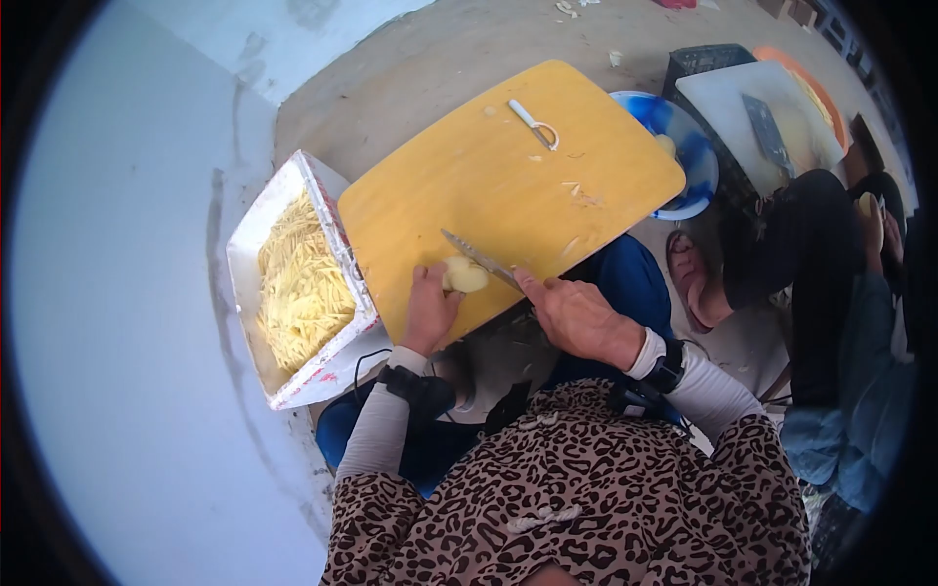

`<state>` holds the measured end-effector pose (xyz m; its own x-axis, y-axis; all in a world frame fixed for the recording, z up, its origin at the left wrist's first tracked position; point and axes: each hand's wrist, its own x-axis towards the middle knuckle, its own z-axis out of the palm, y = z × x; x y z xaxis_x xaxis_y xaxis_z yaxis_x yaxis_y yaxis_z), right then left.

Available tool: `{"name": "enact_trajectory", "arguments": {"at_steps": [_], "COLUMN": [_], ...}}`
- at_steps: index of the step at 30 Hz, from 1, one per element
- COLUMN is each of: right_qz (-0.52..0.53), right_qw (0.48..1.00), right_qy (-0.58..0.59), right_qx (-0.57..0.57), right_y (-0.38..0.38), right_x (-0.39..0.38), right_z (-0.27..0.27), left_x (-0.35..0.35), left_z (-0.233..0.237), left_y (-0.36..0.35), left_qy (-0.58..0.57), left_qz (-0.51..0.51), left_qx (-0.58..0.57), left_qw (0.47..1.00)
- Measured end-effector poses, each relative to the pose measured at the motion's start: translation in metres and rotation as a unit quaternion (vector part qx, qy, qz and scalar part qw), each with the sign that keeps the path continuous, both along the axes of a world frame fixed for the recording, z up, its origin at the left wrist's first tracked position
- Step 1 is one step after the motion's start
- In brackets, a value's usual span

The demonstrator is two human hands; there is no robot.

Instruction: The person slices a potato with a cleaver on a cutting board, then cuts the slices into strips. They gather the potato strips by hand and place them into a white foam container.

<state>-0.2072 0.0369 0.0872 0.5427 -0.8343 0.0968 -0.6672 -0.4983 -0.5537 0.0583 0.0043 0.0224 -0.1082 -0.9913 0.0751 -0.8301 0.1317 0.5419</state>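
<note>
leopard-print fabric top (586,469) lies nearest. right grip (583,317) closes on a grey-bladed knife (490,264); left grip (429,308), fingers bent, touches a pale-yellow cut potato (467,277) on the yellow round-cornered desk's (420,186) near side, whether clamped i can't tell. red marks on the white box (269,207), left, are unreadable.

Left hand (431,308) on potato (469,278), right hand (583,317) gripping knife (473,252), bench (430,181) with peeler (525,114) at one o'clock, strip-filled box (337,379) at eight
</note>
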Motion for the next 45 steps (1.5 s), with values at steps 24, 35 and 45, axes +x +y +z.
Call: {"name": "enact_trajectory", "arguments": {"at_steps": [24, 35, 45], "right_qz": [0.006, 0.006, 0.036], "right_qw": [1.0, 0.999, 0.999], "right_qy": [0.012, 0.036, 0.032], "right_qx": [-0.012, 0.002, -0.016], "right_y": [0.006, 0.006, 0.003], "right_x": [0.007, 0.01, 0.013], "right_z": [-0.004, -0.002, -0.01], "left_x": [-0.011, -0.026, -0.019], "left_z": [-0.004, 0.007, -0.017], "left_y": [-0.009, 0.014, 0.015], "left_qy": [0.014, 0.031, 0.099], "left_qz": [0.042, 0.071, 0.076], "left_qx": [0.029, -0.023, -0.089], "left_qw": [0.999, 0.997, 0.988]}}
